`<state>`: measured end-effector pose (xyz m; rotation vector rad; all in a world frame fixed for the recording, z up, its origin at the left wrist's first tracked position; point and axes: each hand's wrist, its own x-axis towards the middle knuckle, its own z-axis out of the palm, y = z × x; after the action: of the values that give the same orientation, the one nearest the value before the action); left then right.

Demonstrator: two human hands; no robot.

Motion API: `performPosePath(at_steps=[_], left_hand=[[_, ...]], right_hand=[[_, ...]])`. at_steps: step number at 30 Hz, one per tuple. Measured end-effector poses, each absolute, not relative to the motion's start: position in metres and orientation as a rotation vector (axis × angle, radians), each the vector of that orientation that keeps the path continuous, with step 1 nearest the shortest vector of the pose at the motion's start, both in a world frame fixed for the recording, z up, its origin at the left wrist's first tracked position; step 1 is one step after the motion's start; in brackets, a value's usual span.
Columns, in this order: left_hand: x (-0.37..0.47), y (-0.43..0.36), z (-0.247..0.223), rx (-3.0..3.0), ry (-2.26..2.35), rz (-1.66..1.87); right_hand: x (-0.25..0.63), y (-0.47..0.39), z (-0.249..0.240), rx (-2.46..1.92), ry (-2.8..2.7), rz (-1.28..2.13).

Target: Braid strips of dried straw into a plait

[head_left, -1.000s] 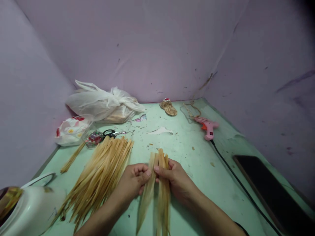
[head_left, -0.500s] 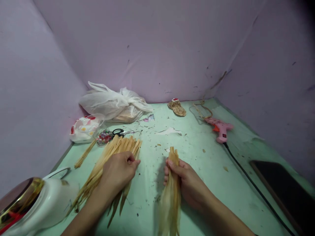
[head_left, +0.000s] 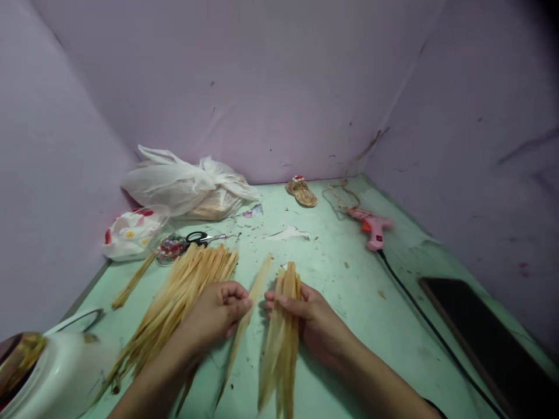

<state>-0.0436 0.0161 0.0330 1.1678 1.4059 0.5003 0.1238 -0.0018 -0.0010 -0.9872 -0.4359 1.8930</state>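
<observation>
Between the thumb and fingers of my left hand is one long tan dried leaf strip, its lower end tapering toward the table's front. My right hand is closed around a small bundle of the same strips, held upright with the tops sticking out above the thumb. The two hands are close together, and the single strip stands just left of the bundle without touching it. Left of my left hand lies a large pile of strips on the green table, partly covered by my forearm.
Behind the pile are scissors, a container of beads and a white plastic bag. A woven slipper-shaped piece lies at the back. To the right are a pink glue gun with its cord and a dark phone-like slab. A white tub stands front left.
My left hand has come away from the pile to the right, now with a single strip in it. The bundle stays in my right hand, and the whole view has shifted slightly.
</observation>
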Motion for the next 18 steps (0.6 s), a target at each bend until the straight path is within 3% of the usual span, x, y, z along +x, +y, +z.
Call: performPosePath(at_steps=[9,18], left_hand=[[-0.027,0.009,0.017,1.271,1.307,0.47],[-0.025,0.004,0.003,0.925,1.212,0.539]], right_hand=[[0.123,-0.002,-0.001,-0.914,-0.511,1.877],[0.119,-0.004,0.004,-0.69,-0.508,1.964]])
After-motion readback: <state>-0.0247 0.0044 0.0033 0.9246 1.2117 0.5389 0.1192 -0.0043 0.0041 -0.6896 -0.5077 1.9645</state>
